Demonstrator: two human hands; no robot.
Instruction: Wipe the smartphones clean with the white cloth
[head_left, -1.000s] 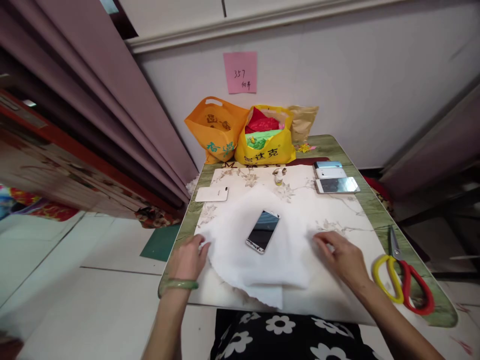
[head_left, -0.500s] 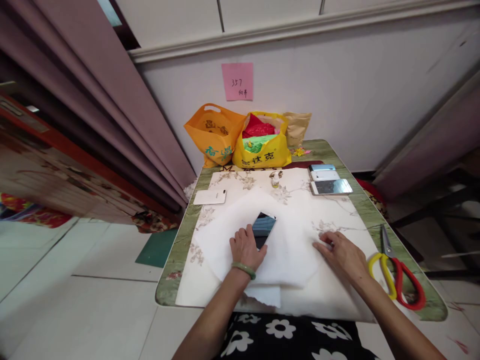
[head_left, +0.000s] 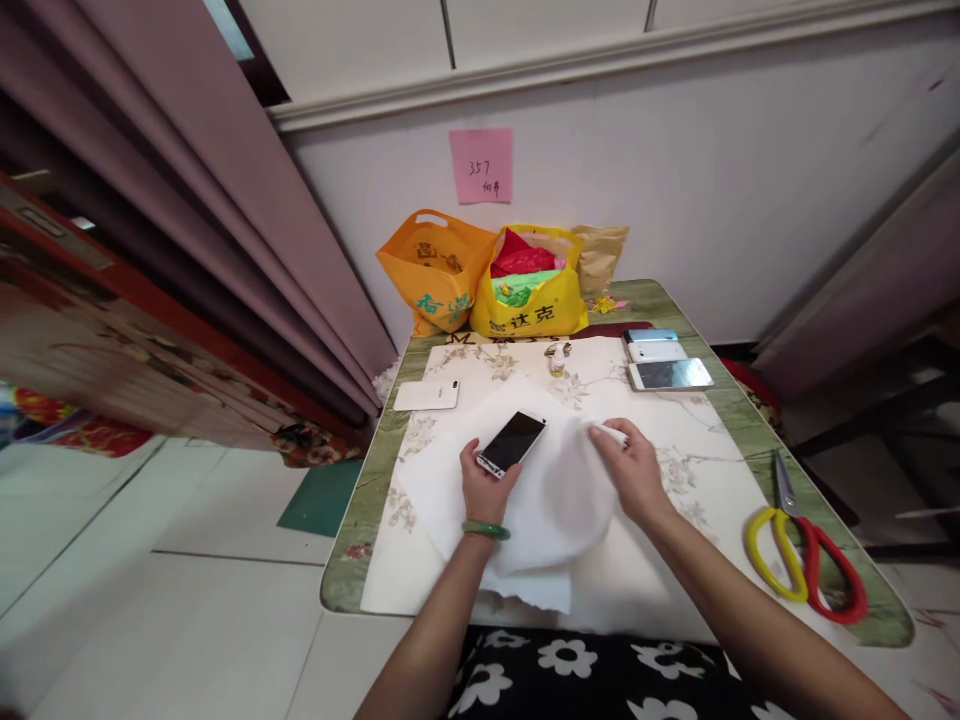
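Observation:
Between the thumb and fingers of my left hand [head_left: 487, 488] is a white smartphone [head_left: 515, 443], its dark screen facing up, lying at a slant over a thin white sheet [head_left: 465, 515]. My right hand [head_left: 634, 468] pinches the right edge of that sheet and has lifted it, so the sheet curves up beside the phone. Whether the sheet is foam, cloth or paper I cannot tell. A second white piece pokes out below it, near the table's front edge.
Scissors [head_left: 804, 550] with yellow and red handles lie at right. Several phones [head_left: 670, 374] lie at the back right; a white phone [head_left: 427, 395] lies at left. An orange bag [head_left: 439, 270], a filled yellow bag [head_left: 536, 300] and a small bottle [head_left: 557, 362] stand toward the back.
My right hand has gone from the sheet's right side inward and up, raising its edge. My left hand has shifted its hold to the phone's lower end, and the phone has turned clockwise.

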